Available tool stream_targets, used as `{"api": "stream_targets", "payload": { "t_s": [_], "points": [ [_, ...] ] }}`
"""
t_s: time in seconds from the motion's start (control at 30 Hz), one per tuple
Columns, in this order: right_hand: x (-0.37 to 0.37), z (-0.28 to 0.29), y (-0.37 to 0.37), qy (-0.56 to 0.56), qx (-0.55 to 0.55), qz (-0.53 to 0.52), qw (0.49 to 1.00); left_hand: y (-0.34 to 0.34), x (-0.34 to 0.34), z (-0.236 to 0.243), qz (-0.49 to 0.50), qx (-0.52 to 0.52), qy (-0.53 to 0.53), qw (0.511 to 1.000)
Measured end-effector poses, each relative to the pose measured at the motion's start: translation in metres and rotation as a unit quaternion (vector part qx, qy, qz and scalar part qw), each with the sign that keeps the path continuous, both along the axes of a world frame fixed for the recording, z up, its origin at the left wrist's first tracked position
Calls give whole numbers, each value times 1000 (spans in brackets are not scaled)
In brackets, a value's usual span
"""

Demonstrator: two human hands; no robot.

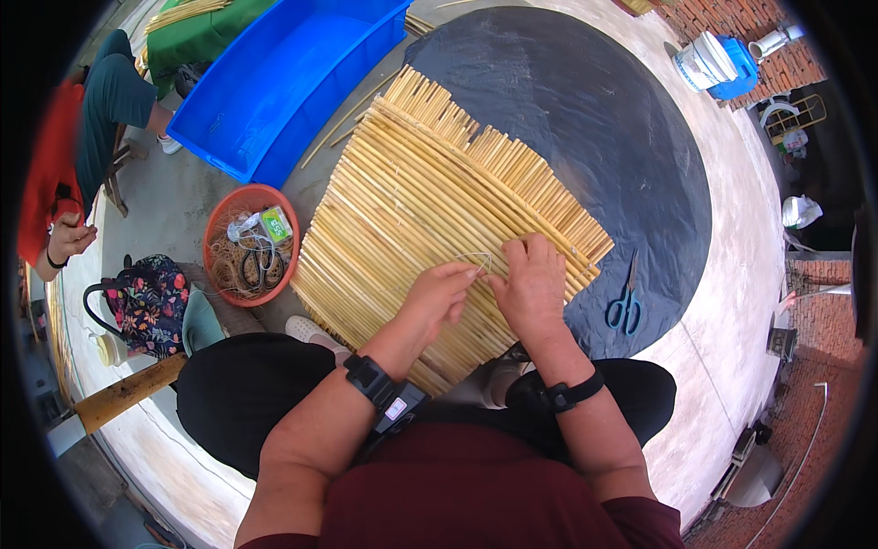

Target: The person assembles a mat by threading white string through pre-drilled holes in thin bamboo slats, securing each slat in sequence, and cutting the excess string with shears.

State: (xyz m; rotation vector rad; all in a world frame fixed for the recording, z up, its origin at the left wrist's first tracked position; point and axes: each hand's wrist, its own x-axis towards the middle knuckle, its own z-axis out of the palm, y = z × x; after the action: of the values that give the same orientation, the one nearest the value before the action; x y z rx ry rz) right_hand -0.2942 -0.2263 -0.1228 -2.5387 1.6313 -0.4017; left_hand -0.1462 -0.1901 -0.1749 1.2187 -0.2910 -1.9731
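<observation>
A mat of pale yellow reed-like sticks (pixel 402 201), laid side by side, spreads in front of my knees. Over its near right part, my left hand (pixel 437 300) pinches a thin pale cord (pixel 477 256) between thumb and forefinger. The cord makes a small loop between my two hands. Close beside it, my right hand (pixel 533 285) is closed, thumb against bent fingers, at the other side of the loop. Its fingertips lie low over the sticks. Scissors with teal handles (pixel 624 313) rest on the black sheet (pixel 585 119) to the right of the mat.
An orange basket (pixel 212 274) with tangled twine and a green packet stands left of the mat. Beyond it is a large blue tub (pixel 274 91). A floral bag (pixel 151 306) sits at the left. Another person's hand (pixel 71 238) shows at the far left. A white bucket (pixel 704 62) stands far right.
</observation>
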Motion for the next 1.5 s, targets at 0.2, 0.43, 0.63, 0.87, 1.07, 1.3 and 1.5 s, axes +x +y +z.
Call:
{"api": "stream_targets", "payload": {
  "t_s": [0.2, 0.43, 0.63, 0.87, 1.07, 1.3, 1.5],
  "points": [
    [5, -6, 0, 23, 2, 16, 1000, -4, 1, -2, 16, 20, 29, 999],
    [1, -21, -6, 17, -70, 17, 997, -6, -5, -3, 24, -5, 11, 1000],
    [-1, -22, -7, -3, -72, 24, 997, -4, -6, -10, 30, -21, 11, 999],
    [-3, -22, -7, -19, -64, 27, 997, -2, -8, -13, 26, -25, 10, 999],
    [-3, -21, -8, -21, -58, 29, 998, -3, -8, -10, 28, -23, 14, 999],
    [1, -22, -14, 1, -77, 14, 997, -3, -5, -8, 38, -14, -1, 999],
    [3, -24, -15, 10, -79, 0, 997, -8, 1, -1, 31, 12, -9, 999]
  ]
}}
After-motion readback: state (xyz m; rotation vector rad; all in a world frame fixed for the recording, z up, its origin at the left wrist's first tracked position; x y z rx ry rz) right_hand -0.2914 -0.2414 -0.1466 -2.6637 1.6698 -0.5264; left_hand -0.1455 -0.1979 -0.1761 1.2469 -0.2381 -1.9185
